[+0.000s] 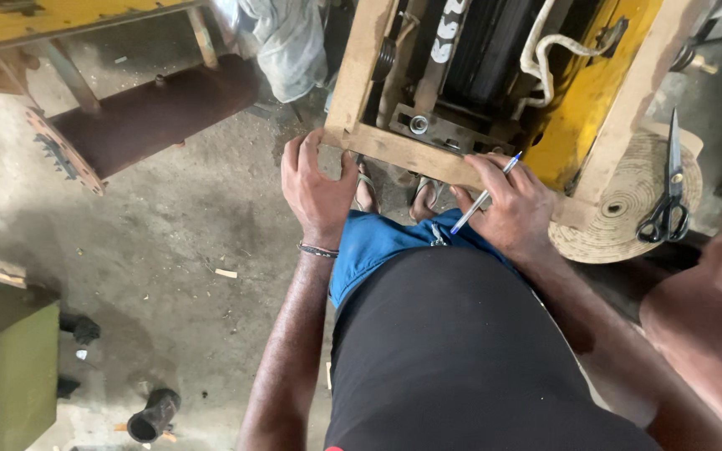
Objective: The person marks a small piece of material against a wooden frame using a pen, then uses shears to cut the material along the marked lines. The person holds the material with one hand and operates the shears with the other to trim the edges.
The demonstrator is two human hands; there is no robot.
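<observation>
A wooden crate frame (394, 150) encloses a yellow machine (578, 92) with black parts, a metal plate and a white rope (545, 50). My left hand (317, 188) grips the near left corner of the frame. Resting on the frame's near rail is my right hand (507, 205), with a blue and white pen (485, 194) held between its fingers. My feet in sandals show under the rail, below blue shorts and a black shirt.
Black scissors (668, 200) lie on a round woven roll (628, 209) at the right. Another person's arm (712, 309) enters at the right edge. A rusty brown metal part (144, 117) lies on the concrete floor, a green box (6, 359) and a black pipe piece (152, 415) at the left.
</observation>
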